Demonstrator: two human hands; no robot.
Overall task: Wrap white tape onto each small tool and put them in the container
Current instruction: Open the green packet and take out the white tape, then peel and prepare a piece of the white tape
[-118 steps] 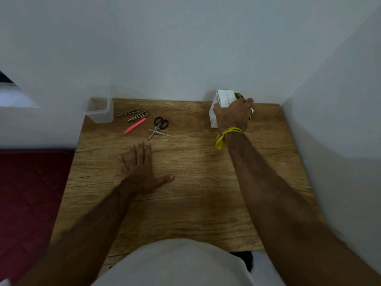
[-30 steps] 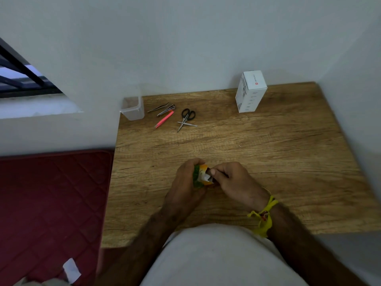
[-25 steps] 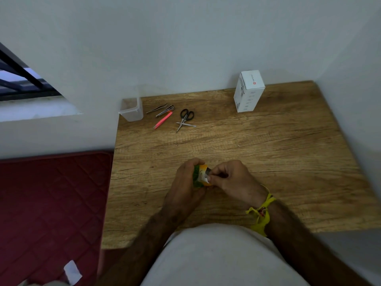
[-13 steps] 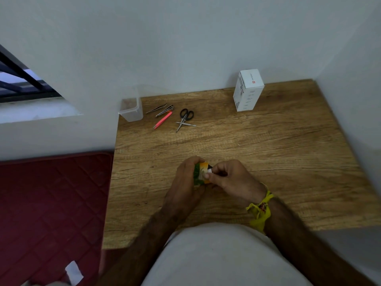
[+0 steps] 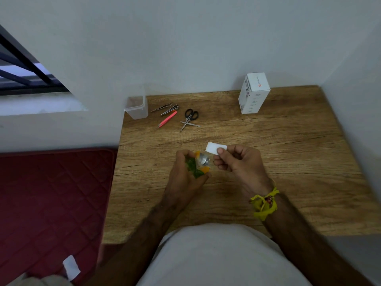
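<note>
My left hand [image 5: 186,176] grips a green and orange packet [image 5: 199,165] with a clear window, low over the wooden table [image 5: 288,162]. My right hand [image 5: 241,162] pinches a short strip of white tape [image 5: 214,149] between thumb and forefinger, just right of the packet. At the table's far left lie the small tools: silver tweezers [image 5: 161,107], a silver clipper [image 5: 170,110], pink tweezers [image 5: 168,118] and black-handled scissors [image 5: 189,118], partly open. The clear plastic container [image 5: 137,107] stands at the far left corner, beside the tweezers.
A white carton [image 5: 253,92] stands upright at the far right against the wall. White walls bound the table at the back and right. A red quilted mattress [image 5: 51,203] lies left of the table, with a scrap of white paper [image 5: 71,267] on it.
My right hand has pulled a white tape strip away from the packet, moving up and right. Before that, the packet was fetched from beside the white carton.
</note>
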